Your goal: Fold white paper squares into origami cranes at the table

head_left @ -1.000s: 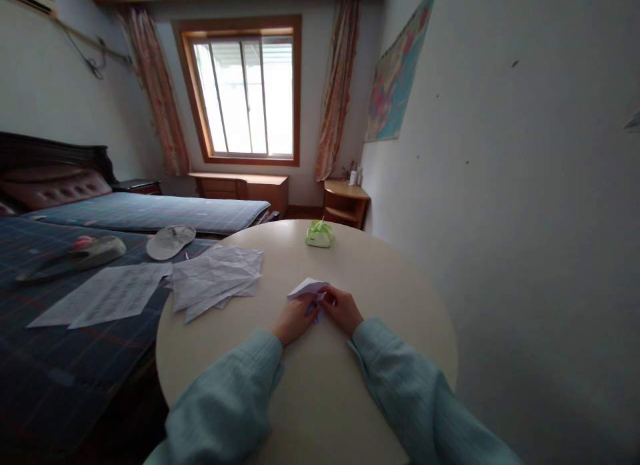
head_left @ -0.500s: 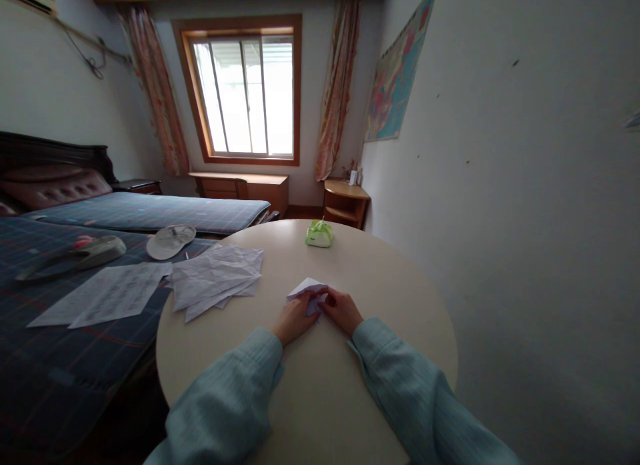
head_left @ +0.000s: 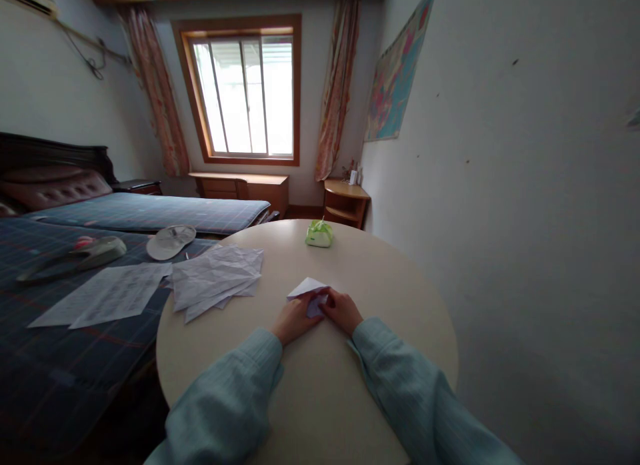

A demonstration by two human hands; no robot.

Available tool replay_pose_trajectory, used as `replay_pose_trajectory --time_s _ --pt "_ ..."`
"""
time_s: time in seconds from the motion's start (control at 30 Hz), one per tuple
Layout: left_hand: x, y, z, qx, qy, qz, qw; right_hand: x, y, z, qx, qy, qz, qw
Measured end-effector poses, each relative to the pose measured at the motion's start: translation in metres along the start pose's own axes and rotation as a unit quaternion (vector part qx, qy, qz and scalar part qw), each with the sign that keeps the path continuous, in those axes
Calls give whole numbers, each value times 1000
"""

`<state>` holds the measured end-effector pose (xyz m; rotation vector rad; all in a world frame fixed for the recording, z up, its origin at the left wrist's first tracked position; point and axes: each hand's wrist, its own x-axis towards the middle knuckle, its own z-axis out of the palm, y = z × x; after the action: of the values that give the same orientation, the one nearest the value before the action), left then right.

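A small folded sheet of white paper (head_left: pixel 307 287) lies between my hands near the middle of the round table (head_left: pixel 390 298). Its far part makes a pointed, triangular shape. My left hand (head_left: pixel 296 317) grips it from the left, with the thumb reaching along its near side. From the right, my right hand (head_left: pixel 342 310) pinches the paper's edge with its fingertips. The two hands nearly meet over the paper and cover much of it, so the folds under the fingers are hidden.
Creased paper sheets (head_left: pixel 217 278) overlap the table's left side. Printed sheets (head_left: pixel 105 295), a light cap (head_left: pixel 171 242) and a bag-like item (head_left: pixel 100 251) lie on the bed (head_left: pixel 150 211). A green tissue pack (head_left: pixel 319 233) stands at the table's far edge. The wall (head_left: pixel 525 251) is at right.
My left thumb has shifted slightly right along the paper's near side. Otherwise both hands and the paper stay almost where they were.
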<state>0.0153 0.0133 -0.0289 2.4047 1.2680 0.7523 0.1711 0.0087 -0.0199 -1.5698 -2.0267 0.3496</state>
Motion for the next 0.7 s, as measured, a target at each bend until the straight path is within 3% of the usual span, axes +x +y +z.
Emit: replay_pose_trajectory --time_s 0.7 --pt "0 0 -1 -6 -1 -11 1000 0 -1 0 0 5 17 1000"
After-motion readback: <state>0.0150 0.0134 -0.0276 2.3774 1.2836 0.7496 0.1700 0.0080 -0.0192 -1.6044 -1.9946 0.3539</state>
